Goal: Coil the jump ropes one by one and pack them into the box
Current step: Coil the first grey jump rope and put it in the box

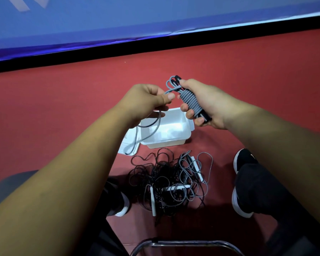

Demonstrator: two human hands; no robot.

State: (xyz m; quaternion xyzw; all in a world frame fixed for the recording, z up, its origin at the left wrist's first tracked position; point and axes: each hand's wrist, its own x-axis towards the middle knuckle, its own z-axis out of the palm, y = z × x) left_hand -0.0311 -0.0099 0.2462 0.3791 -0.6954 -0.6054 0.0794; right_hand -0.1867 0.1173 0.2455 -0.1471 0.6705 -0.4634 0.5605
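Just above the box (164,144) rim, right hand (208,105) grips coiled rope (190,102).

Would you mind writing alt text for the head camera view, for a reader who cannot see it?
The right hand grips a grey jump rope wound around its black handles while the left hand pinches its free strand. Below, a white box sits open on a red floor beside a tangled pile of ropes.
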